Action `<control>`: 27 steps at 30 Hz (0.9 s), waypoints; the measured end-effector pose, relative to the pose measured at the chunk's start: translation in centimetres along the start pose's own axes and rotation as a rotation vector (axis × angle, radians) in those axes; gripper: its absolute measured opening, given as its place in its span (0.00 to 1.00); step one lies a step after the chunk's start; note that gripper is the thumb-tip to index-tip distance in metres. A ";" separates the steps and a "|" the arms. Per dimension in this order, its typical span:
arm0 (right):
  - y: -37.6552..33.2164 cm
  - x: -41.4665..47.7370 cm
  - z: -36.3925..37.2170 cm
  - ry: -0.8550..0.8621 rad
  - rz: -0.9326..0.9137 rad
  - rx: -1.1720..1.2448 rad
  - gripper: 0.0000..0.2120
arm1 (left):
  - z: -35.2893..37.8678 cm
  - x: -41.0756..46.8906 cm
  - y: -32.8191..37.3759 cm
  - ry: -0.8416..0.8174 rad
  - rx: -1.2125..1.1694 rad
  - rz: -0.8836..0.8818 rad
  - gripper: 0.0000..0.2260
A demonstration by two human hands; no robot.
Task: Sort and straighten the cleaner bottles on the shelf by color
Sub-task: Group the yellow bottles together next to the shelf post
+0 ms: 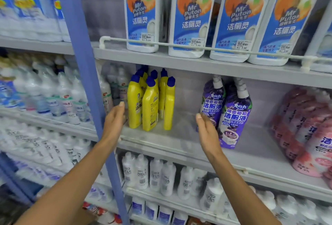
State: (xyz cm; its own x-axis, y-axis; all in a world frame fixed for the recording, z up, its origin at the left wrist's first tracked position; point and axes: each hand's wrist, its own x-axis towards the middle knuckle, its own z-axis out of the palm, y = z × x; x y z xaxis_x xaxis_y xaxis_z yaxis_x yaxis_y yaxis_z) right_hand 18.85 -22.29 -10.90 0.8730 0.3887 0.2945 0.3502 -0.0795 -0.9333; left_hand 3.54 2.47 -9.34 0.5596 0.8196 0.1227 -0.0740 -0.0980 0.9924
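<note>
Several yellow cleaner bottles (pixel 150 102) with blue caps stand bunched at the left of the middle shelf (pixel 181 135). Two purple bottles (pixel 233 115) stand upright to their right, with a bare gap between the groups. Pink bottles (pixel 309 135) fill the shelf's right end. My left hand (pixel 115 122) is flat with straight fingers, just left of the yellow bottles, at most grazing the nearest one. My right hand (pixel 206 131) is also flat, beside the left purple bottle's lower part. Neither hand holds anything.
White bottles with blue labels (pixel 192 18) stand behind a rail on the shelf above. White bottles (pixel 161 176) line the shelf below. A blue upright post (pixel 86 74) divides this bay from the left bay, which is packed with clear and white bottles (pixel 53 99).
</note>
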 end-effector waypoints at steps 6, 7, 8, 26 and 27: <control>-1.4 6.4 7.6 -0.055 0.064 0.000 0.37 | 0.9 5.7 -1.1 -0.077 0.124 0.078 0.19; -1.3 7.5 8.6 -0.039 0.064 -0.022 0.39 | 1.2 6.4 -1.5 -0.097 0.142 0.075 0.19; -0.6 8.8 9.6 -0.037 0.053 -0.042 0.41 | 1.4 7.2 -2.1 -0.100 0.161 0.077 0.21; 1.1 8.0 9.9 -0.086 0.038 0.003 0.43 | 2.6 9.3 -5.5 -0.141 0.124 0.181 0.33; 1.2 8.2 9.1 -0.163 0.027 0.065 0.43 | 2.6 9.3 -5.4 -0.146 0.121 0.177 0.34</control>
State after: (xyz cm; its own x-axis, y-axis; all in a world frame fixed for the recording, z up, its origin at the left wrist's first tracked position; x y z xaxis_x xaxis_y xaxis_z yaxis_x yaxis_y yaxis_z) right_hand 23.31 -10.82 -11.49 0.8133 0.5314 0.2368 0.3002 -0.0347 -0.9532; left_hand 11.32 9.17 -13.58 0.6604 0.6944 0.2858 -0.0872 -0.3071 0.9477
